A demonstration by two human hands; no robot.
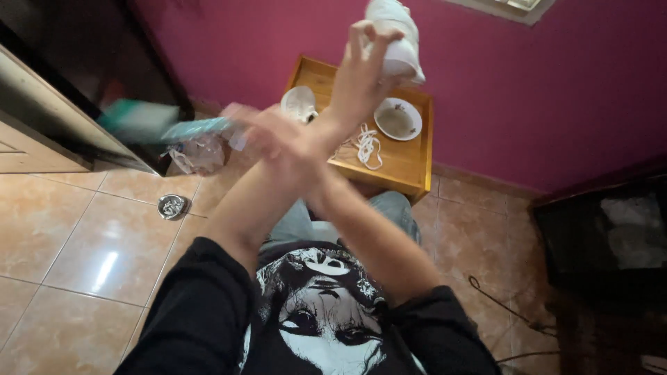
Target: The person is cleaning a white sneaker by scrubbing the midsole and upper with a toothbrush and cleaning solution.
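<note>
My arms cross in front of me. My left hand (361, 73) is raised toward the upper right, its fingers shut on a white shoe (397, 38) held up against the magenta wall. My right hand (267, 135) reaches left and is blurred by motion. It grips a teal and light-blue object (149, 121), perhaps a brush, too smeared to tell. Below the hands stands a small wooden table (406, 167) with loose white shoelaces (367, 146), a white bowl with brownish contents (397, 118) and another white object (300, 103) on it.
A crumpled clear plastic bag (198, 154) lies on the tiled floor left of the table, near a round metal floor drain (171, 205). A dark cabinet (90, 62) stands at the left and dark furniture (604, 243) at the right. Cables (500, 305) trail on the floor.
</note>
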